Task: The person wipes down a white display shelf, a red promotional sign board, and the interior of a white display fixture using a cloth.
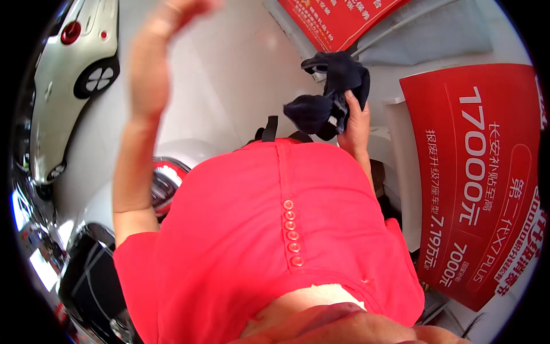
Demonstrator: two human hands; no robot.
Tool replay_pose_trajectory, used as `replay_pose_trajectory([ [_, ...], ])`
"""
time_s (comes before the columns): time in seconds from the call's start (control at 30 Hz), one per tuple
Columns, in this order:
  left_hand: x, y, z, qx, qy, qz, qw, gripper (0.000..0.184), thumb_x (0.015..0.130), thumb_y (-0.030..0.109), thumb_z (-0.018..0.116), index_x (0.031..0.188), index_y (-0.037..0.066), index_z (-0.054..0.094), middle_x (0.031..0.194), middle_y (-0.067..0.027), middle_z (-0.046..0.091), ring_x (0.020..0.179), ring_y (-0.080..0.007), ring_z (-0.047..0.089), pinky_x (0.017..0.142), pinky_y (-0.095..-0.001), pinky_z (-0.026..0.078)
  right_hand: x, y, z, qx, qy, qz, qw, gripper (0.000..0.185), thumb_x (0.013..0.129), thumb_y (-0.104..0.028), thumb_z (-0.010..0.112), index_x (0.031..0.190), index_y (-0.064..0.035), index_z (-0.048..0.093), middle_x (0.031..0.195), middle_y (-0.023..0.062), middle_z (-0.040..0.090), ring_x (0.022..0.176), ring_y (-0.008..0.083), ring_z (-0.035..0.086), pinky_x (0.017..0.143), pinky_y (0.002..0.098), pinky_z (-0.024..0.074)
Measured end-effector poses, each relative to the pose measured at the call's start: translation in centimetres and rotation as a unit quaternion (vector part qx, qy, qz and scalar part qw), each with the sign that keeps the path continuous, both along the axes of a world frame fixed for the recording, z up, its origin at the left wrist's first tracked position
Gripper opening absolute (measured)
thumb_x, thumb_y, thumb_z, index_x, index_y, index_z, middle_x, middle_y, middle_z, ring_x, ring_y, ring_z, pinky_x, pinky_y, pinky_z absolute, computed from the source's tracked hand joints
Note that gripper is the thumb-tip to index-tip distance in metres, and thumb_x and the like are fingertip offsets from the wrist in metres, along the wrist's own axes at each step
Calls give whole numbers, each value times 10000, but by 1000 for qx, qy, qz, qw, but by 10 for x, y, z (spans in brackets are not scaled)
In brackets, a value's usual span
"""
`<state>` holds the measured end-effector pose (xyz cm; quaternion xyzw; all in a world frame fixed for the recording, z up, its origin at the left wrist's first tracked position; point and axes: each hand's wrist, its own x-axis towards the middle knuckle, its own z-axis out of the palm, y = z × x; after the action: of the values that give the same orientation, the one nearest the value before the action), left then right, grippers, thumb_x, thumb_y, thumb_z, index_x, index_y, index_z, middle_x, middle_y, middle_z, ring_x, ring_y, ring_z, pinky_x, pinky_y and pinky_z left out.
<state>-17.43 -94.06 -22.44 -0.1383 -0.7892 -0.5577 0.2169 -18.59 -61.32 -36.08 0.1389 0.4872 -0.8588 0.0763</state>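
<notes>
My right hand (pixel 356 120) is closed on a bunched dark navy cloth (pixel 344 74), thumb lying over its edge. Part of the cloth hangs to the left in a rounded lobe, and small pale patches show in its folds. What kind of cloth item it is, I cannot make out. My left hand (pixel 152 71) is raised at the upper left, bent at the wrist and away from the cloth. Motion smears its fingers near the top edge, so their pose is unclear.
A pale car (pixel 69 86) stands at the left on the light tiled floor (pixel 217 63). Beside my left elbow is a red and chrome car lamp (pixel 169 180). Red printed signs (pixel 470 172) stand at the right and top. A black glossy object (pixel 91 275) is at the lower left.
</notes>
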Motion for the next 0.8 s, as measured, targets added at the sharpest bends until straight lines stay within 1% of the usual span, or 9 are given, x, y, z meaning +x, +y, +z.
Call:
replay_pose_trajectory([
  [0.13,-30,28,-110,100,-306,-95,942,452,1002,289,379,1267,-21,573,1188,-127,644,1157,-221,569,1079,-372,361,-11,-16,1,26,-1,-31,999,329,902,-39,613,1226,-26,562,1072,44,633,924,129,607,816,284,498],
  [0.23,-50,63,-144,86,-360,-188,910,498,994,309,436,1380,-4,469,1338,-158,550,1245,-227,507,1079,-366,354,-31,-25,6,29,2,-44,999,300,896,-15,618,1192,-26,572,1055,30,637,918,117,607,814,267,492],
  [0.3,-64,90,-153,88,-375,-261,885,662,965,362,496,1497,39,269,1512,-185,331,1336,-262,406,1068,-375,364,-47,-25,4,44,27,-37,998,291,890,-10,629,1176,-28,576,1046,30,638,918,106,602,808,258,488],
  [0.33,-73,98,-158,83,-377,-266,883,662,965,362,496,1497,39,269,1512,-185,331,1336,-262,406,1068,-375,364,-57,-25,0,46,51,-36,997,302,873,-13,658,1163,-29,576,1037,30,636,921,98,596,805,248,480],
  [0.4,-102,112,-165,72,-409,-304,857,836,935,401,536,1540,83,54,1569,-184,162,1359,-300,353,1053,-398,380,-78,-26,-6,72,72,-39,994,306,866,-12,667,1158,-31,577,1034,24,630,919,93,593,806,239,475],
  [0.5,-138,128,-168,144,-452,-333,815,870,921,400,550,1536,89,18,1542,-188,199,1340,-322,364,1044,-415,391,-113,-25,-30,92,109,-49,989,333,825,-18,712,1130,-24,580,1055,33,610,945,120,589,832,249,463],
  [0.57,-154,138,-154,151,-459,-358,799,821,930,377,534,1529,90,50,1508,-170,254,1322,-301,386,1054,-418,383,-133,-22,-44,224,136,-35,964,359,794,-27,731,1120,-23,580,1092,59,591,995,165,580,860,287,461],
  [0.63,-173,148,-157,288,-499,-320,752,794,932,377,539,1522,98,87,1505,-149,267,1315,-278,396,1070,-419,368,-152,-17,-32,297,182,-43,936,427,743,-31,749,1134,-25,578,1124,100,575,1047,231,577,895,311,449],
  [0.8,-209,164,-178,402,-563,-295,659,605,970,397,519,1448,88,316,1355,-97,481,1233,-239,485,1043,-416,405,-180,5,-40,395,220,8,892,550,712,-85,757,1222,-44,555,1224,171,520,1162,333,525,953,348,428],
])
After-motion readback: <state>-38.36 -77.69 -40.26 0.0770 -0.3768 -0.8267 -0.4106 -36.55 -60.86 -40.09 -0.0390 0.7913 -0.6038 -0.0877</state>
